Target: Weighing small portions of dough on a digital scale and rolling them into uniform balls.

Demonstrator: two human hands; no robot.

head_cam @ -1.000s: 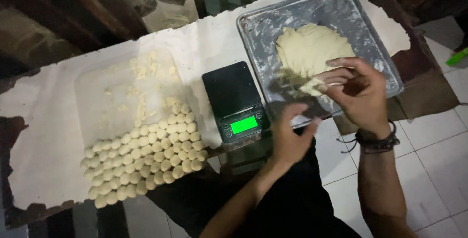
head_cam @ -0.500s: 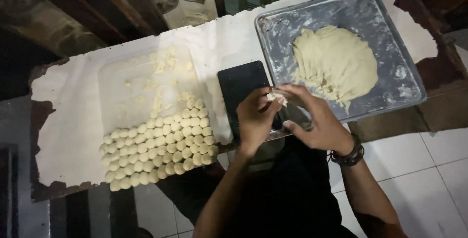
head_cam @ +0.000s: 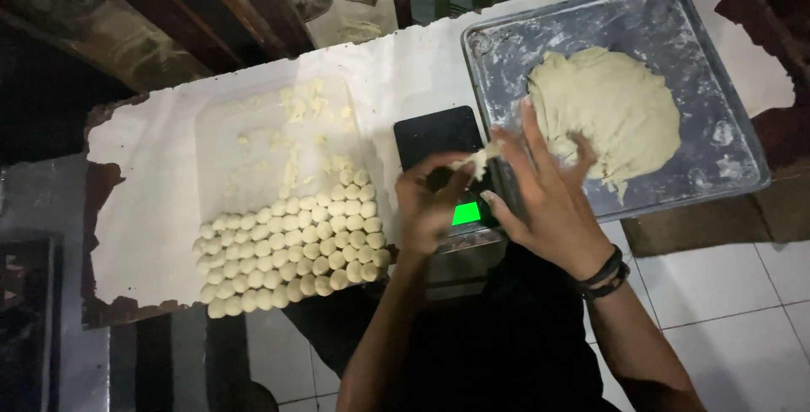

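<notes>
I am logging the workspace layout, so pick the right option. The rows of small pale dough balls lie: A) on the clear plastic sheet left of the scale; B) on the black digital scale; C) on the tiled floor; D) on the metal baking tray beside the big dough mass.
A: the rows of small pale dough balls sit on the clear plastic sheet, left of the black digital scale.

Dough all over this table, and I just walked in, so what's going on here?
A person is working a small piece of dough between the left hand and the right hand, right above a black scale with a lit green display. A big lump of dough lies on a floured metal tray to the right. On the left, rows of small dough balls fill the near part of a clear sheet.
</notes>
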